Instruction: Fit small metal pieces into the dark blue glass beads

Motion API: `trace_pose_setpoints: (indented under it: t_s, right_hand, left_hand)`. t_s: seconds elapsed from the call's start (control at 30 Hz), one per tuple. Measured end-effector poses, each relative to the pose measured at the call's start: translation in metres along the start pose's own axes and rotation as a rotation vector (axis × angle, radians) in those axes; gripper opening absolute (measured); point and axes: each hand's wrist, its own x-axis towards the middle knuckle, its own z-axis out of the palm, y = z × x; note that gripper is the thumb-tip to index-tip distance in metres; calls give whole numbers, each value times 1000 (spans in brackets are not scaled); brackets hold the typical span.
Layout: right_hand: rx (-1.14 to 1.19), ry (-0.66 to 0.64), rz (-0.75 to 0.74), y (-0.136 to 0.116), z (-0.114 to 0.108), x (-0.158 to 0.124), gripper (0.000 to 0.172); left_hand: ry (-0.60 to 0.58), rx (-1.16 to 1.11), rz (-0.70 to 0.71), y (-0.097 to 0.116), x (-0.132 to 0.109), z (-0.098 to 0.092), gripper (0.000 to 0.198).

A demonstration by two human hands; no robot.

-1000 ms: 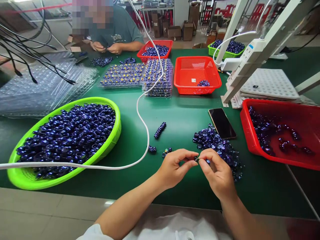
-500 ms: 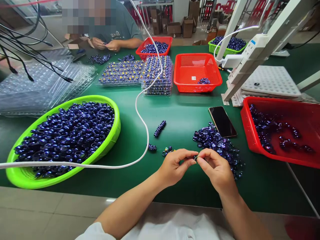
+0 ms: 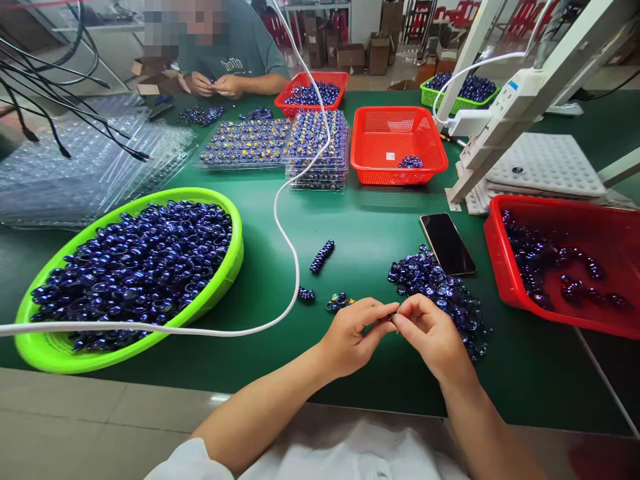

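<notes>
My left hand (image 3: 356,337) and my right hand (image 3: 434,333) meet over the near part of the table. Both pinch a small dark shiny piece (image 3: 393,315) between thumb and forefinger; the fingertips cover most of it. Just beyond and right of my right hand spreads a heap of loose dark-blue shiny pieces (image 3: 440,287). Beside my left hand lies a little cluster of dark pieces with yellow and green bits (image 3: 339,302). Farther left are a short row of dark-blue rings (image 3: 307,295) and a longer row of rings (image 3: 323,257).
A green basket (image 3: 235,253) full of dark-blue rings stands left, with a white cable (image 3: 210,332) across it. A phone (image 3: 447,243) and a red tray (image 3: 500,267) lie right. Behind are a red basket (image 3: 400,177), stacked clear trays (image 3: 316,180) and a metal post (image 3: 525,100). A co-worker (image 3: 235,50) sits opposite.
The whole view has shifted slightly. My two hands stay pinched together at nearly the same place, the piece between them now more covered by the fingertips.
</notes>
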Motion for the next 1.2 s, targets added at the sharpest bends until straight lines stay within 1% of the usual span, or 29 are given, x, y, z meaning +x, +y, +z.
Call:
trace_pose_setpoints:
  t_s: [0.07, 0.13, 0.2, 0.27, 0.3, 0.37, 0.43, 0.53, 0.7, 0.87, 0.97, 1.07, 1.2]
  right_hand:
    - [-68, 33, -31, 1, 1, 0, 17]
    - [-115, 53, -65, 0, 1, 0, 16]
    - [-93, 23, -78, -1, 0, -1, 16]
    - [-25, -35, -69, -2, -2, -2, 15]
    - [6, -54, -65, -2, -4, -3, 15]
    - [24, -50, -74, -1, -6, -4, 19]
    - [-22, -11, -103, 1, -7, -4, 21]
    - [-126, 25, -172, 4, -8, -5, 19]
    - [-236, 0, -338, 2, -5, -5, 14]
    - [-297, 6, -512, 0, 1, -3, 22]
    - [-344, 25, -593, 1, 4, -1, 22]
    - [-400, 50, -620, 1, 5, 0, 19]
    - [-431, 76, -552, 0, 4, 1, 13]
  left_hand:
    - [-14, -24, -73, 2, 0, 0, 31]
    - [-16, -113, -218, 5, 0, 0, 28]
    - [4, -267, -404, 7, 2, -1, 27]
    - [48, -429, -564, 9, 4, -1, 29]
    - [73, -492, -620, 9, 6, -2, 30]
    - [118, -573, -678, 9, 8, -3, 30]
    - [145, -611, -700, 9, 10, -4, 30]
    - [161, -602, -712, 10, 12, -7, 25]
    - [155, -576, -734, 9, 13, -10, 14]
    - [143, -588, -715, 10, 11, -8, 9]
    - [136, -558, -683, 11, 9, -4, 10]
    - [100, -461, -667, 11, 7, -1, 15]
    - [20, -311, -623, 9, 5, -1, 27]
